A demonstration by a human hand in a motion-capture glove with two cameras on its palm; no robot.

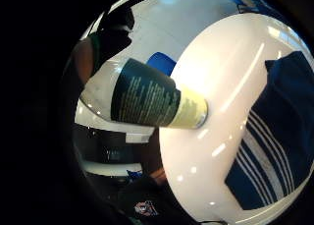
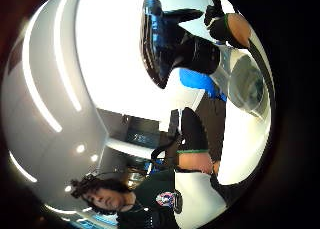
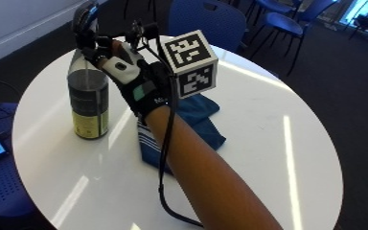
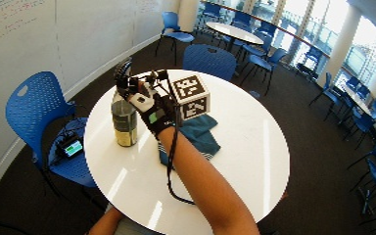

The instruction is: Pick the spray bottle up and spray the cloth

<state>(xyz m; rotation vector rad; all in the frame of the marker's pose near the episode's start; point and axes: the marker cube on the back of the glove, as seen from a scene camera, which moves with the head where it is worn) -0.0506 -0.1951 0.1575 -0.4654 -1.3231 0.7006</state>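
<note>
Upright on the table (image 3: 286, 143), the spray bottle (image 3: 89, 103) has its neck grasped by the hand (image 3: 136, 81).

We saw a spray bottle (image 3: 89, 103) with a black spray head (image 3: 84, 21), a dark label printed with pale text, and a pale yellow base band. The cloth (image 3: 190, 125) was blue, with white stripes near one edge. The desk (image 3: 273, 143) was glossy white. The right hand (image 3: 136, 81) wore a black glove with a white patch. The chairs (image 4: 35, 110) were blue.
</note>
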